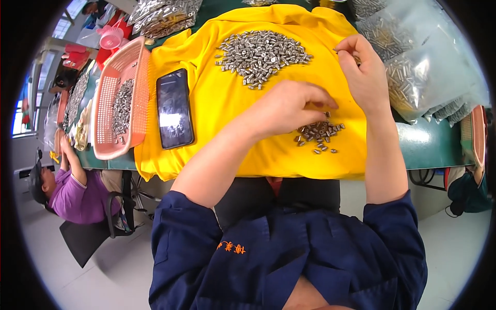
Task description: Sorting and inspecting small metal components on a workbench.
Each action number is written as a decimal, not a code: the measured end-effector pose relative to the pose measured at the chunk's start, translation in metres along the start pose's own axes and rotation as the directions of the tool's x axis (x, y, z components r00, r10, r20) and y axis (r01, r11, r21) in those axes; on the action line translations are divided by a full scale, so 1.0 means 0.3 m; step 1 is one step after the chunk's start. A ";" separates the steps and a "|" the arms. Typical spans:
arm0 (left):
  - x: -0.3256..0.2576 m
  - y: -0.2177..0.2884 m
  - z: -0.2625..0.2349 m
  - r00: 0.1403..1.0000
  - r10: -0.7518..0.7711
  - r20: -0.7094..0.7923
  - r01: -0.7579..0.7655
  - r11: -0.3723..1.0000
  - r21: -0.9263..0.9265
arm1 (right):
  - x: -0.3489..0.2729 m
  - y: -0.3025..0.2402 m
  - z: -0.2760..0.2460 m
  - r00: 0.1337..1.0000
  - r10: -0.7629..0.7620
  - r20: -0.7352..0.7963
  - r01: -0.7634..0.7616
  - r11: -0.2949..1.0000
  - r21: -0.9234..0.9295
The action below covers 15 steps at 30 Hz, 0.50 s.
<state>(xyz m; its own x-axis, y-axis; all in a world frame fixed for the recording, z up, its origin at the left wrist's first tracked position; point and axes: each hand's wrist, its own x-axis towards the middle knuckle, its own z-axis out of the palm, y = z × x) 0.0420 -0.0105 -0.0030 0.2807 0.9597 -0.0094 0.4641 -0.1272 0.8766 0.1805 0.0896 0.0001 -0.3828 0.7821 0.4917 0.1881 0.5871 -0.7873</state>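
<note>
With left hand (293, 106) half-curled, grip unclear, over small silvery metal cylinders (321, 133) on yellow cloth (212, 108); right hand (366, 77), apart, pinching small metal piece (336, 50) above its right side; orange-embroidered writing (232, 248) on navy shirt (330, 240) before it.

Yellow cloth (205, 98) is leaving a lane between phone (175, 109) and large metal pile (262, 54); left hand (293, 106) is crowding the small pile (321, 133); bags (408, 77) are apparently blocking the right.

A phone (174, 109) lies flat — a co-worker (77, 200) sits.
</note>
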 end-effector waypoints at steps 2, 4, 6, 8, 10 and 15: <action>-0.028 0.002 -0.055 0.962 0.148 -0.231 -0.121 0.984 0.127 | -0.001 0.005 -0.002 0.999 0.038 0.029 -0.039 0.999 0.019; -0.071 -0.046 -0.135 0.944 0.091 -0.319 0.004 0.959 0.284 | -0.005 0.008 0.003 0.999 0.041 0.033 -0.041 0.999 0.019; -0.106 -0.060 -0.177 0.936 0.040 -0.350 0.098 0.925 0.367 | -0.010 -0.003 0.007 0.998 0.034 0.059 -0.032 0.999 -0.019; -0.128 -0.083 -0.181 0.905 -0.093 -0.416 0.307 0.819 0.485 | -0.018 -0.029 0.015 0.997 0.020 0.069 -0.018 0.999 -0.029; -0.107 -0.116 -0.179 0.914 -0.032 -0.405 0.266 0.801 0.536 | -0.022 -0.039 0.017 0.997 0.007 0.079 -0.004 0.999 -0.042; -0.035 -0.145 -0.165 0.930 0.092 -0.355 0.165 0.760 0.629 | -0.021 -0.059 0.012 0.987 0.091 0.131 -0.086 0.995 -0.041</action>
<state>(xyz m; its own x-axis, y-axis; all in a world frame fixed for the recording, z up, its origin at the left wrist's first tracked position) -0.0228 -0.0028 -0.0173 0.0059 0.9701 0.2427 0.9272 -0.0962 0.3620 0.1763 0.0734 0.0095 -0.4795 0.7979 0.3652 0.2576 0.5258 -0.8106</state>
